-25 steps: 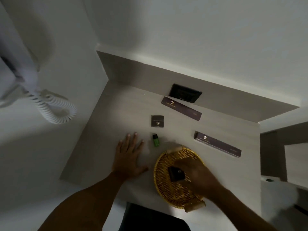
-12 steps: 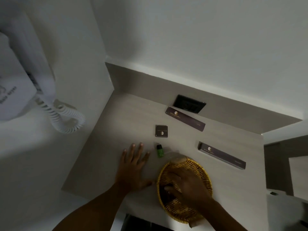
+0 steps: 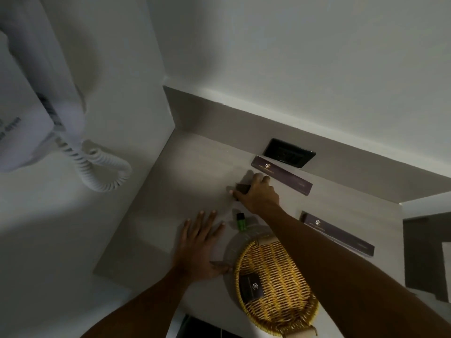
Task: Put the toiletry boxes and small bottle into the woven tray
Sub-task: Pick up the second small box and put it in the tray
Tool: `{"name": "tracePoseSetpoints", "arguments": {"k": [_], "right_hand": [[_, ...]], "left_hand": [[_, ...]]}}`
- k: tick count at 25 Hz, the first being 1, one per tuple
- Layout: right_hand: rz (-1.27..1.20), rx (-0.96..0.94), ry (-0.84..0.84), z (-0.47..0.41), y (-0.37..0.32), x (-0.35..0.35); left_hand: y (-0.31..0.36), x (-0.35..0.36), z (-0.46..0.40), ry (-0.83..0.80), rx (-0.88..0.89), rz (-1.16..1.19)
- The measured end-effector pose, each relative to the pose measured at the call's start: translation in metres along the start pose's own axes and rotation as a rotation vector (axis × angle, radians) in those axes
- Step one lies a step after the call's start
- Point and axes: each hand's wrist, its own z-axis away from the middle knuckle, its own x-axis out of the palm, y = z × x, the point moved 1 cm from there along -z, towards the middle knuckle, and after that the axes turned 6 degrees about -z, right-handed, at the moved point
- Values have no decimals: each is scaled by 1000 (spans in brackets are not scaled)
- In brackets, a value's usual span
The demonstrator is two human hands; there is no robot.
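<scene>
The left hand (image 3: 199,250) lies flat, palm down, fingers spread. The right hand (image 3: 258,193) reaches farther forward, arm extended, fingers curled around a small dark square box (image 3: 242,188).

wall unit (image 3: 26,132): white, mounted up on the left wall
coiled cord (image 3: 102,172): white, hanging off it in a loop
outlet (image 3: 289,153): black, set in the backsplash
counter (image 3: 195,172): pale, wood-grain look
</scene>
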Motion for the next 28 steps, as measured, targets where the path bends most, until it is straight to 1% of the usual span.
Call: {"name": "tracePoseSetpoints", "arguments": {"k": [2,5,7,9,10,12,14,16,19,21,23,28], "right_hand": [[0,-27,40,1,-4,10],[-69,-118,50,4,2,7],[-138,-146,54,11,11,-7],[-276,-155,96,25,22,-30],[-307,-187,127,37,29,-43],[-284,-300,156,72,47,-71],[-204,-423,65,121,70,-85],[-72,-425,-95,169,95,-72],[73,-363,-216,199,123,-23],[70,-322,-217,194,128,1],[58,-325,-191,186,128,16],[29,-323,-142,184,128,34]], "left_hand": [[-1,1,0,6,2,9],[-3,3,1,12,1,13],[-3,3,1,12,1,9],[-2,3,1,14,1,6],[-2,2,1,11,-1,2],[-1,-1,1,9,0,4],[0,-5,2,11,4,10],[2,-8,2,15,-3,1],[4,-11,2,18,-3,-16],[4,-12,2,12,-3,-27],[3,-11,2,4,-10,-32],[3,-9,0,-1,-26,-43]]}}
